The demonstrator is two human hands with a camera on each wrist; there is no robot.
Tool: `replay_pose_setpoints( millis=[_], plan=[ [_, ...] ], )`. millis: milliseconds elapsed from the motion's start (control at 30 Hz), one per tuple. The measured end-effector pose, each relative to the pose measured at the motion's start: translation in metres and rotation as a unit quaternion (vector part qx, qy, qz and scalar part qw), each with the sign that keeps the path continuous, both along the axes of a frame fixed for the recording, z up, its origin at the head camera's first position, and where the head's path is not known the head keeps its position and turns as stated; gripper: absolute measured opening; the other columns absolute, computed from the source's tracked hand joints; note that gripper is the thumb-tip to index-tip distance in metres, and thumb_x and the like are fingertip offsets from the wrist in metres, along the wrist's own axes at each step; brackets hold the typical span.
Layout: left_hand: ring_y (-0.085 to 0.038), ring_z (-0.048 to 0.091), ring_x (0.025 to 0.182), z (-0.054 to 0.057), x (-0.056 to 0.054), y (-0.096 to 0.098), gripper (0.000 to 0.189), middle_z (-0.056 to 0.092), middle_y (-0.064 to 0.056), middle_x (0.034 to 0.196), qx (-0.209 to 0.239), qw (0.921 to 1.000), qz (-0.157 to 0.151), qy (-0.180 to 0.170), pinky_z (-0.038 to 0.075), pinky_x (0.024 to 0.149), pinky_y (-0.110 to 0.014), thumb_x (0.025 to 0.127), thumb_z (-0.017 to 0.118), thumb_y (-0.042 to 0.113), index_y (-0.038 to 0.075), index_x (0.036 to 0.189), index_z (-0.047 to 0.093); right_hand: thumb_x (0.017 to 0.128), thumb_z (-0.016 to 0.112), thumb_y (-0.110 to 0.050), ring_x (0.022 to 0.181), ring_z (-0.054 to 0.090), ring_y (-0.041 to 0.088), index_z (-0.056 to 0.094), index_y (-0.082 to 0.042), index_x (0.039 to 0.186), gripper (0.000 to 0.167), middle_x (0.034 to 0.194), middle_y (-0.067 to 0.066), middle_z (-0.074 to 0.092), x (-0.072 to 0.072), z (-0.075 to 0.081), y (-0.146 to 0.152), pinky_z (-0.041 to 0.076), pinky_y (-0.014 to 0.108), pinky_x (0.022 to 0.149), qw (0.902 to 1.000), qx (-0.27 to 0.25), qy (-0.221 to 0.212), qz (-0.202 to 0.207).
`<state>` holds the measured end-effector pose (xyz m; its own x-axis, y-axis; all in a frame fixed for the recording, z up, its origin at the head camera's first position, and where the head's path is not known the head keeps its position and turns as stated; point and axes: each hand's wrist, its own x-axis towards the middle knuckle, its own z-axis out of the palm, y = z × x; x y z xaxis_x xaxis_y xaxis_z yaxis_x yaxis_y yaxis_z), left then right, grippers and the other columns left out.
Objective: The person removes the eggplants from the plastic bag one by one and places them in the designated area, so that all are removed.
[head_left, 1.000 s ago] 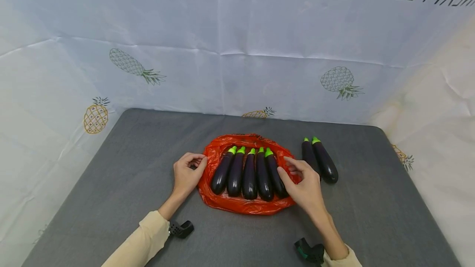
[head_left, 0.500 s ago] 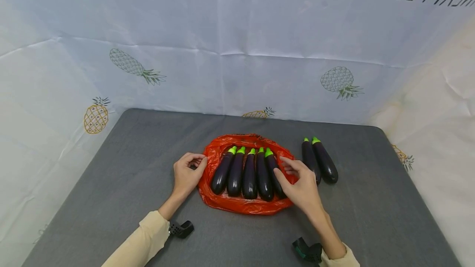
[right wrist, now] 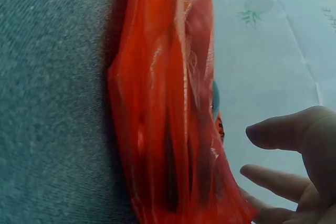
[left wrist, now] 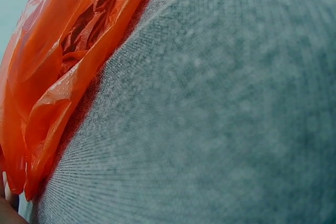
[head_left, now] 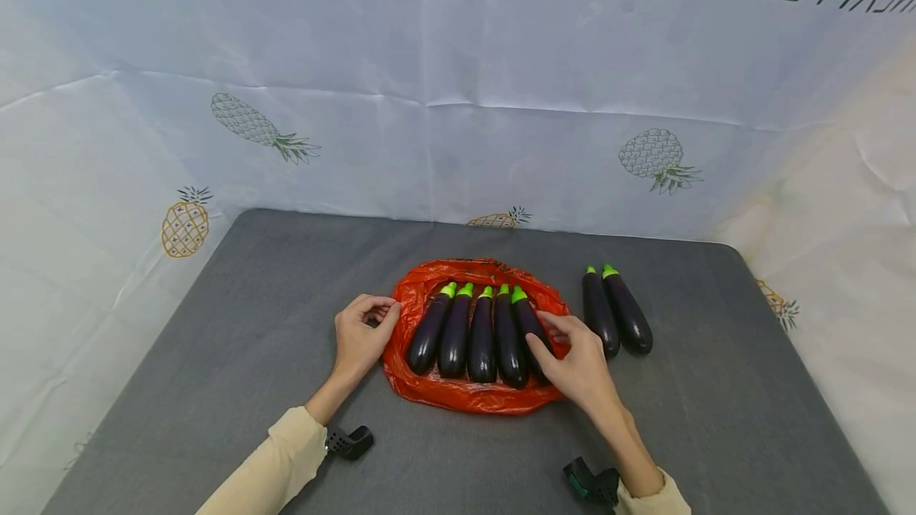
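Several dark purple eggplants (head_left: 481,344) with bright green tops lie side by side in a spread red plastic bag (head_left: 458,400). At the bag's left edge, my left hand (head_left: 362,334) pinches the rim between thumb and fingers; the left wrist view shows the gathered red plastic (left wrist: 58,98) close up. My right hand (head_left: 581,360) is over the bag's right side, beside the rightmost eggplant (head_left: 525,313), whose lower part it partly hides. In the right wrist view, thumb (right wrist: 283,131) and fingers are spread apart above the bag, with nothing gripped between them.
Two more eggplants (head_left: 626,312) lie on the grey tabletop (head_left: 716,388) just right of the bag, behind my right hand. A pale curtain (head_left: 458,62) with pineapple prints hangs around the table's back and sides. Black wrist-worn devices (head_left: 351,442) sit near both cuffs.
The right hand has shifted slightly left and down over the rightmost eggplant, uncovering more of the eggplant outside the bag. The left hand stays at the bag's edge.
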<state>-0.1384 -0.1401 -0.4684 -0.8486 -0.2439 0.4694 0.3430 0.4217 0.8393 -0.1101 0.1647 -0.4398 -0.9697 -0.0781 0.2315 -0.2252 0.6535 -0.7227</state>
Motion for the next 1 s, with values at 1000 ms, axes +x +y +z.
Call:
replay_pose_setpoints(
  millis=[1000],
  plan=[
    [-0.011, 0.059, 0.063, 0.0, 0.0, 0.001, 0.005, 0.068, -0.018, 0.074, -0.001, 1.0, 0.002, -0.005, 0.048, 0.06, -0.011, 0.082, 0.077, -0.009, -0.005, 0.082, 0.075, 0.089, 0.08, -0.026, 0.095, 0.07, 0.031, 0.064, 0.002, 0.135, 0.057, 0.115, 0.021, 0.071, -0.002, -0.013, 0.0, 0.06, 0.049, 0.082, 0.9984, 0.039, -0.04, 0.001]
  ],
)
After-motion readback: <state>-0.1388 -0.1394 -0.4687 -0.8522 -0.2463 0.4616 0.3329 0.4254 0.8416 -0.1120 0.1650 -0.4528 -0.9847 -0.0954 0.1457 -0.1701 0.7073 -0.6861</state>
